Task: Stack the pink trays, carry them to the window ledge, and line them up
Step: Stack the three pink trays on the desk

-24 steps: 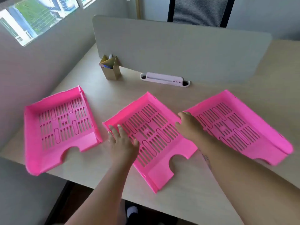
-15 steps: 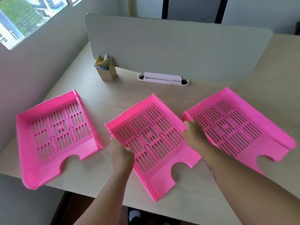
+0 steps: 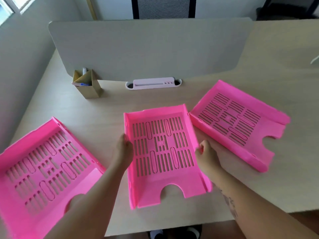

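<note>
Three pink slotted trays lie on the pale desk. The middle tray (image 3: pixel 164 152) sits square to me, held by both side walls: my left hand (image 3: pixel 123 149) grips its left wall and my right hand (image 3: pixel 204 155) grips its right wall. The left tray (image 3: pixel 43 173) lies angled near the desk's left front corner, partly under my left forearm. The right tray (image 3: pixel 236 121) lies angled to the right, its near wall close to my right hand. The window (image 3: pixel 10 6) shows at the top left corner; its ledge is out of view.
A grey divider panel (image 3: pixel 146 49) stands across the back of the desk (image 3: pixel 103 109). A cardboard pen holder (image 3: pixel 87 84) and a white cable slot (image 3: pixel 153 83) sit at its foot. A wall runs along the left. A dark chair back (image 3: pixel 164 7) rises behind the panel.
The middle tray has turned from angled to square with me, and both hands have moved from its floor and edges onto its side walls. The camera view has shifted to the right.
</note>
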A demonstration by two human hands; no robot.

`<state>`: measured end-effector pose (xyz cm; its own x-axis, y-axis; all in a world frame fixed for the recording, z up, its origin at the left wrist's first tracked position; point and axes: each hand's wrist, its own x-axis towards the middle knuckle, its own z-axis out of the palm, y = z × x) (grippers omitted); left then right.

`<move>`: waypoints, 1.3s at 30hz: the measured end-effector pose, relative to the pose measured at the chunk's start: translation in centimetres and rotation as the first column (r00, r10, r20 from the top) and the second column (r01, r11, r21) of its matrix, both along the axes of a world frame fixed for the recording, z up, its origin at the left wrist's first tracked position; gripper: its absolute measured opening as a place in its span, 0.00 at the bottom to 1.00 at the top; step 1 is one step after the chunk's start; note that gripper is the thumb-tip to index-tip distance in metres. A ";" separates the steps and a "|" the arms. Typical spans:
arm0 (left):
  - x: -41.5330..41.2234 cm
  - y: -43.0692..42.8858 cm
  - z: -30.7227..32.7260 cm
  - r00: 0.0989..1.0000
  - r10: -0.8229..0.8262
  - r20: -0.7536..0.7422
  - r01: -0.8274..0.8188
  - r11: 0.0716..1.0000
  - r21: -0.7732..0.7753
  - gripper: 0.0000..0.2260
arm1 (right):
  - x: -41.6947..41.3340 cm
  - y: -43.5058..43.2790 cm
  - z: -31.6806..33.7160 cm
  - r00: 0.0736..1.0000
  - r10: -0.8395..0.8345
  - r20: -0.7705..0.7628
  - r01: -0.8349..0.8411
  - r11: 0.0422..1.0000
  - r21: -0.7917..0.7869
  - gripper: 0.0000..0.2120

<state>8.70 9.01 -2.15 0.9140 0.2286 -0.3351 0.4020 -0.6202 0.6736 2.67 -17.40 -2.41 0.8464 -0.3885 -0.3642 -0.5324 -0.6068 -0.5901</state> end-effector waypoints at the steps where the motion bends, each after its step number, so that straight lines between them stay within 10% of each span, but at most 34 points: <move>1: -0.2 0.1 -0.1 1.000 0.001 0.007 -0.001 1.000 -0.002 0.12 | -0.3 0.3 -0.1 1.000 -0.014 0.005 0.014 1.000 0.009 0.08; 17: 0.4 0.6 1.2 0.999 0.017 0.042 -0.019 0.999 0.028 0.21 | -1.2 0.5 2.2 0.998 0.060 0.032 -0.057 0.996 -0.075 0.13; 27: 1.3 -14.7 4.3 0.904 -0.285 0.320 0.238 0.955 0.177 0.18 | 6.0 -14.2 6.8 0.970 0.021 0.243 0.029 0.979 -0.202 0.09; 34: -1.1 -27.9 3.2 0.993 0.059 0.099 -0.036 0.974 -0.224 0.12 | 10.2 -25.9 6.4 0.967 0.080 0.244 -0.010 0.961 -0.276 0.16; 39: -2.6 -32.7 1.3 0.967 0.235 -0.095 -0.252 0.937 -0.241 0.12 | 11.9 -30.8 4.1 0.978 0.186 0.095 -0.143 0.929 -0.343 0.18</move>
<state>6.13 -23.66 -0.84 0.8156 0.3433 -0.4657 0.5669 -0.3134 0.7618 14.60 -48.20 1.64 0.9387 -0.3206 -0.1267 -0.3442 -0.8520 -0.3944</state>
